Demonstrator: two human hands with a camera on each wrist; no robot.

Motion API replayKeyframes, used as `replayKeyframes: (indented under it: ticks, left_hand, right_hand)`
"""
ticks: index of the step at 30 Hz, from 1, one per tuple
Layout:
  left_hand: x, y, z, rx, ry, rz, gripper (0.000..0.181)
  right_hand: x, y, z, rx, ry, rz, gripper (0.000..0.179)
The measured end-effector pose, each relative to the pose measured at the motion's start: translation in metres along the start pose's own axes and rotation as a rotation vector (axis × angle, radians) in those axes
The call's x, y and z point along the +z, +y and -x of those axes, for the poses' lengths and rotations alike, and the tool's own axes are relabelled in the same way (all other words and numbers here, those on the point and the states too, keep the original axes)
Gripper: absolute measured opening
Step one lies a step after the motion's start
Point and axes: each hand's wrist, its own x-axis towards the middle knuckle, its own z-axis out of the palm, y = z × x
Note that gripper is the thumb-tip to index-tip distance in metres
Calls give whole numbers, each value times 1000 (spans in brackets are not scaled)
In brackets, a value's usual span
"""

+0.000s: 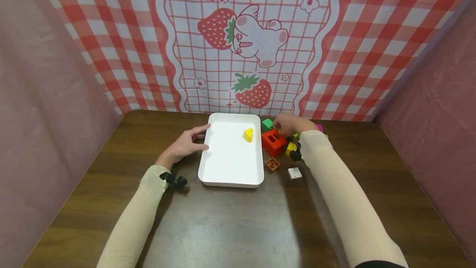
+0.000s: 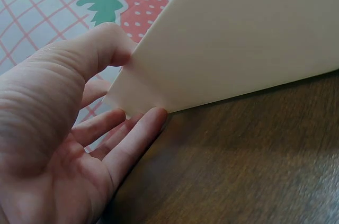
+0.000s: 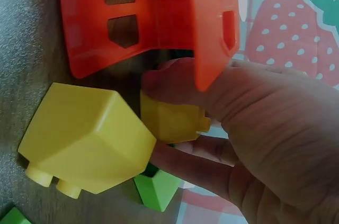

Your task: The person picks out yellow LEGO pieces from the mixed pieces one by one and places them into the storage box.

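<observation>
A white tray (image 1: 230,177) lies on the table, with a yellow block (image 1: 248,135) inside near its right side. At the tray's left side, my left hand (image 1: 186,142) touches the wall with fingers relaxed and spread; the wrist view shows its fingertips (image 2: 154,115) along the tray's outer side. My right hand (image 1: 288,124) is among the toy blocks right of the tray. Between its thumb and fingers it pinches a yellow block (image 3: 172,118). Right beside that hand are a red block with window openings (image 3: 85,23), another yellow block (image 3: 87,134) and a green block (image 3: 159,189).
Next to the tray's upper right corner stands a green block (image 1: 267,125). Nearer the front lie a brown block (image 1: 272,165) and a white block (image 1: 295,173). A pink piece (image 1: 320,128) shows past the right wrist. A checked strawberry cloth (image 1: 253,90) hangs behind the table.
</observation>
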Motion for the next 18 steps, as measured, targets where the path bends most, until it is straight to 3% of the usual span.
replayKeyframes:
  ticks: [18]
  left_hand:
    - [0,1,0,-14,0,-15,86]
  right_hand:
    - [5,-3,-3,42,-7,-31,30]
